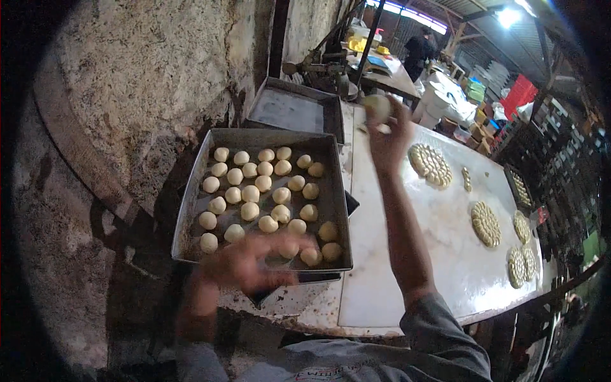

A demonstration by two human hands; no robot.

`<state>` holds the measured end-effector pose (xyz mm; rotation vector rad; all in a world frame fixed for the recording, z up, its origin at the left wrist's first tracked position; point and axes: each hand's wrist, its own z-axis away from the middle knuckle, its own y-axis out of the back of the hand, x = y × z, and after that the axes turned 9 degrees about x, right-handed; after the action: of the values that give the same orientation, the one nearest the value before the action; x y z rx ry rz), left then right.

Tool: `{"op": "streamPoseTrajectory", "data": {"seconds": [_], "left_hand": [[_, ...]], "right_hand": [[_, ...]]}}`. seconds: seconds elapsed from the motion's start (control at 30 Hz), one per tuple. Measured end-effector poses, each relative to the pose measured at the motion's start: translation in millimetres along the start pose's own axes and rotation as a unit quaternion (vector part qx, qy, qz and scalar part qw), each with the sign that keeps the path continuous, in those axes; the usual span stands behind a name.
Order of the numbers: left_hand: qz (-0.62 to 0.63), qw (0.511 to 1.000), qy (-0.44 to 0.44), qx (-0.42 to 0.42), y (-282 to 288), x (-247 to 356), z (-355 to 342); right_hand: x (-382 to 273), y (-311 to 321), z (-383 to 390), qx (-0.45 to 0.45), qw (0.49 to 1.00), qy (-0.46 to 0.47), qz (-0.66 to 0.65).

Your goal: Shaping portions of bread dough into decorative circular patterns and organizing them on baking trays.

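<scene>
A square metal tray (pixel 189 210) holds several rows of pale dough balls (pixel 250 211). My left hand (pixel 254 261) is blurred by motion over the tray's near edge, beside dough balls at the lower right, so I cannot tell what its fingers hold. My right hand (pixel 389 134) is raised above the back of the work surface, right of the tray, gripping a pale round lump (pixel 377 108) that looks like dough. To its right, several coiled rounds of small dough pieces (pixel 486 224) lie on the pale marble slab (pixel 375 267).
An empty metal tray (pixel 289 111) sits behind the full one, against a rough wall (pixel 153 76). A smaller filled tray (pixel 518 185) is at the slab's right edge. A person in dark clothes (pixel 417 54) stands at a back table (pixel 401 79), among buckets, boxes and red crates.
</scene>
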<state>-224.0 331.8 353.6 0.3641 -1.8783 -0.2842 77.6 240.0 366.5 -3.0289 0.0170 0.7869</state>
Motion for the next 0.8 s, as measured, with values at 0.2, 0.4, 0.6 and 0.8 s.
{"op": "streamPoseTrajectory", "data": {"seconds": [0.2, 0.4, 0.6, 0.8], "left_hand": [[0.221, 0.924, 0.173, -0.259, -137, -67, 18], [-0.141, 0.982, 0.122, 0.006, -337, -183, 7], [-0.245, 0.957, 0.069, 0.141, -373, -277, -115], [-0.353, 0.882, 0.207, 0.232, -383, -329, -277]], "right_hand": [[78, 5, 119, -0.100, 0.980, -0.064, 0.158], [179, 341, 284, -0.103, 0.856, -0.127, 0.490], [148, 523, 307, -0.015, 0.802, -0.292, 0.521], [140, 513, 288, -0.069, 0.805, -0.324, 0.492]]}}
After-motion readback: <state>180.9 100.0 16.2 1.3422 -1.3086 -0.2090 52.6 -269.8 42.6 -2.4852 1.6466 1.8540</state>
